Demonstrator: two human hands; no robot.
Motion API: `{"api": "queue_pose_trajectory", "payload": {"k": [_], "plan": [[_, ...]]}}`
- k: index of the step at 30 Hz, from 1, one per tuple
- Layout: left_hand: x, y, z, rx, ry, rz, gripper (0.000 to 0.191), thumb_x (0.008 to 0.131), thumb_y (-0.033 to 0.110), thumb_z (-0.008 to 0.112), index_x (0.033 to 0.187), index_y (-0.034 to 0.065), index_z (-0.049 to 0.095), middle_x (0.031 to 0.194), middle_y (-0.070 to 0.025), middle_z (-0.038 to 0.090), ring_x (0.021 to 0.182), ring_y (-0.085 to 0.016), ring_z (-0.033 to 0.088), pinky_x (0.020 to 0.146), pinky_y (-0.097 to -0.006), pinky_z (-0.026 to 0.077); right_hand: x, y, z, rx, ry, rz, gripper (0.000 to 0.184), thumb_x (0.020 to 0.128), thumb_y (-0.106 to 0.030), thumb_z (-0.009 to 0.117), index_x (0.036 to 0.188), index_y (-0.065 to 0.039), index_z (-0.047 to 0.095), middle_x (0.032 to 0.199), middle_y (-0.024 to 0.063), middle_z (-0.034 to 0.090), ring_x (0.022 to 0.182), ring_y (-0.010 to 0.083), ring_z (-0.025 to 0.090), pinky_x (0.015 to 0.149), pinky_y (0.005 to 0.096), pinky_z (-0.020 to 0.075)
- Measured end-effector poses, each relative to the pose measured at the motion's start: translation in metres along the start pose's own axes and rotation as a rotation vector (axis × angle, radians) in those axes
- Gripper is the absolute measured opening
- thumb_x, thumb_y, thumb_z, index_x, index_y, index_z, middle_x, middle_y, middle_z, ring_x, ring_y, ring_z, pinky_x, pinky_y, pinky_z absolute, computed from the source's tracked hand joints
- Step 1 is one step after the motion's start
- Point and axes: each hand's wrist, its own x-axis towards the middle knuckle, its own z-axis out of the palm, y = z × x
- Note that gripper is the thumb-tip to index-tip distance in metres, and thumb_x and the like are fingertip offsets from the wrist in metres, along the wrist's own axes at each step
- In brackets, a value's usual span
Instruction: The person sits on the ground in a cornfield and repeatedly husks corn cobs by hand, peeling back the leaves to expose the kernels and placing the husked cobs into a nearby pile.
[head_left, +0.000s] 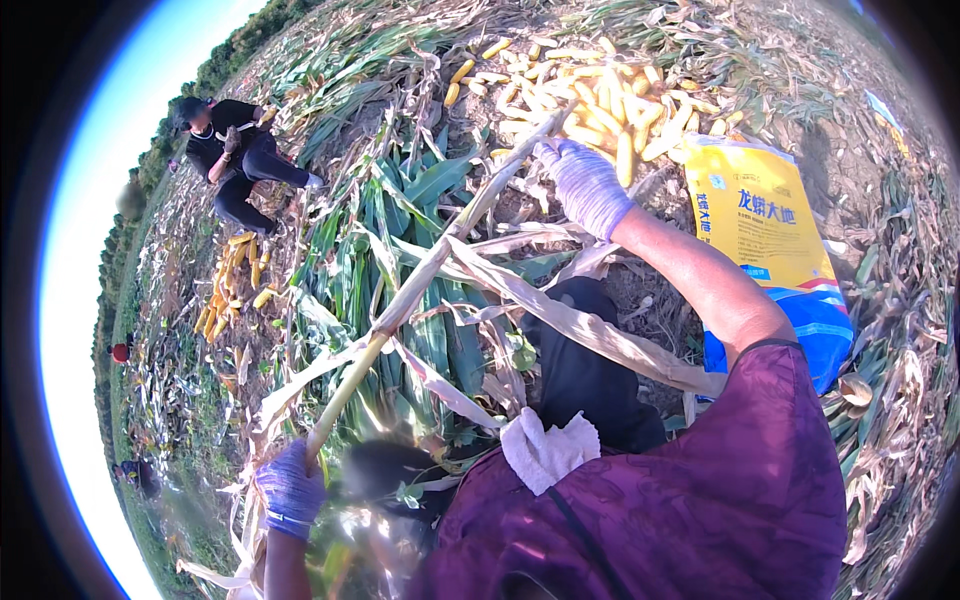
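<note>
A long dry corn stalk (420, 281) with hanging withered leaves runs diagonally between my gloved hands. My left hand (291, 484), at the lower left, is closed around its pale lower end. Near the stalk's upper end is my right hand (581, 184), partly curled; whether its fingers grip the stalk or only touch it is hard to tell. Just beyond my right hand lies a heap of husked yellow corn cobs (607, 97). Green corn stalks and leaves (427, 337) lie beneath the dry stalk, in front of my dark-trousered leg.
A yellow and blue printed sack (772, 217) lies right of my right forearm. At the upper left a person (232, 154) in dark clothes sits beside a smaller pile of cobs (229, 285). Dry husks and stalks litter the ground. More people are far off at the left edge.
</note>
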Motion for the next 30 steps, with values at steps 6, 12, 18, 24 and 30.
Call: {"api": "queue_pose_trajectory", "payload": {"k": [6,12,18,24,30], "plan": [[-0.083,-0.028,-0.02,-0.003,-0.033,0.012,0.013,0.074,0.014,0.067,0.08,0.0111,0.056,0.067,-0.0109,0.058,0.062,-0.033,0.06,0.058,-0.0445,0.047,-0.011,0.014,0.008,-0.363,-0.38,-0.081,0.062,0.074,-0.006,0.065,0.134,-0.01,0.053,0.137,0.0168,0.051,0.133,0.0352,0.042,0.108,0.0477,0.0357],[-0.135,-0.05,-0.033,0.24,0.167,-0.126,0.027,0.077,0.018,0.068,0.102,0.0123,0.06,0.087,-0.011,0.063,0.086,-0.031,0.064,0.07,-0.0458,0.05,-0.078,0.13,0.113,-0.036,-0.554,-0.041,0.024,0.076,0.0,0.063,0.099,-0.007,0.07,0.095,0.0195,0.069,0.093,0.0377,0.066,0.083,0.0403,0.0511],[-0.21,-0.153,-0.078,0.579,0.487,-0.381,0.034,0.078,0.017,0.073,0.111,0.0173,0.067,0.098,-0.0083,0.068,0.094,-0.031,0.064,0.085,-0.0422,0.05,-0.001,-0.073,0.067,0.268,-0.449,-0.266,0.032,0.075,-0.024,0.08,0.099,-0.006,0.069,0.083,0.0159,0.071,0.077,0.0342,0.067,0.07,0.0399,0.0514],[-0.295,-0.216,-0.166,0.813,0.356,-0.868,0.025,0.081,0.021,0.072,0.106,0.0163,0.071,0.096,-0.0082,0.07,0.091,-0.028,0.067,0.084,-0.0385,0.051,-0.016,-0.377,-0.057,0.631,-0.683,-0.727,0.046,0.074,-0.028,0.078,0.113,-0.007,0.065,0.09,0.0174,0.07,0.085,0.033,0.069,0.073,0.0411,0.0526],[-0.368,-0.222,-0.153,0.534,0.459,-1.104,0.021,0.082,0.022,0.07,0.102,0.0158,0.073,0.095,-0.0084,0.071,0.089,-0.026,0.068,0.083,-0.0364,0.052,-0.105,-0.523,-0.122,1.024,-0.91,-1.671,0.051,0.084,-0.022,0.07,0.131,-0.006,0.057,0.12,0.0205,0.062,0.111,0.038,0.059,0.094,0.0426,0.0477]]}}
